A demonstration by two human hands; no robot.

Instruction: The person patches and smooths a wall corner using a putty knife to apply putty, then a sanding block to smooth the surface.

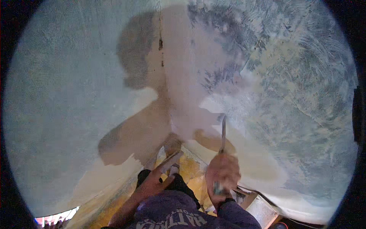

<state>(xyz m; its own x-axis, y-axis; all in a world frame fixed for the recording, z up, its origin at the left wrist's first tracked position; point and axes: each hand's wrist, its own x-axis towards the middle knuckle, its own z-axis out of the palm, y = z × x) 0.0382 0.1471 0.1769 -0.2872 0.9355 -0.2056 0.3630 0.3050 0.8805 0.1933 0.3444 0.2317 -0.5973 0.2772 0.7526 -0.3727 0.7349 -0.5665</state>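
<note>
My right hand [223, 173] is closed around a putty knife [223, 133], its thin blade edge-on and its tip at or close to the right-hand wall [267, 126]. Smooth pale filler covers the wall where the blade points. Lower and nearer the corner, my left hand [152, 185] grips a flat, pale, blade-like piece [167, 162]; its exact kind is unclear. Both walls meet in an inside corner in front of me. A narrow dark hole [160, 44] and smaller pits run down beside the corner line.
My shadow falls across both walls. Yellow-stained flooring [190, 164] lies below, around my feet. At the lower right stands a pale box-like object [263, 210] with a dark cable beside it. Something bright and striped [57, 218] shows at the lower left.
</note>
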